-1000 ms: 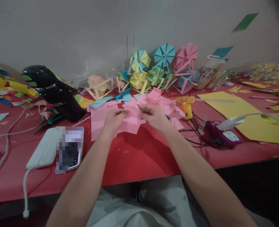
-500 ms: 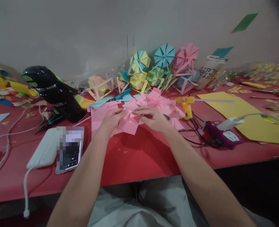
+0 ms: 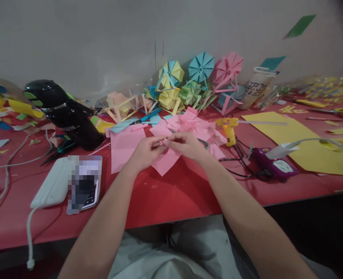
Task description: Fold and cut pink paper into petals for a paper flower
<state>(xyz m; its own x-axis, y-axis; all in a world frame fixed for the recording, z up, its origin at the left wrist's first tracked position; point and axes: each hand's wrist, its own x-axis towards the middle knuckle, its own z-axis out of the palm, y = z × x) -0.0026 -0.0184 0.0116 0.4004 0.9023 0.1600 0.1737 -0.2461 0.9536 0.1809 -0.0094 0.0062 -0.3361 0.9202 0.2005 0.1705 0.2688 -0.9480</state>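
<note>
Between my two hands is a pink sheet of paper [image 3: 163,164], its lower corner pointing toward me. My left hand [image 3: 148,152] pinches the paper's upper part from the left. From the right, my right hand [image 3: 187,146] closes on the same spot, thumb and fingers meeting the left fingertips. A small folded bit shows between the fingertips; the rest of the fold is hidden. Behind the hands lies a heap of folded pink paper pieces [image 3: 190,120]. A flat pink sheet [image 3: 122,145] rests left of my left hand.
A yellow glue gun [image 3: 228,130] and a purple power socket [image 3: 276,164] with cables lie to the right, near a yellow sheet [image 3: 319,155]. At left are a black bottle [image 3: 72,120], a phone [image 3: 86,186] and a white power bank [image 3: 54,182]. Paper umbrella-like models [image 3: 202,68] stand along the wall.
My hands have come closer together, fingertips now meeting on the pink sheet. The sheet has turned and its corner now points down toward me.
</note>
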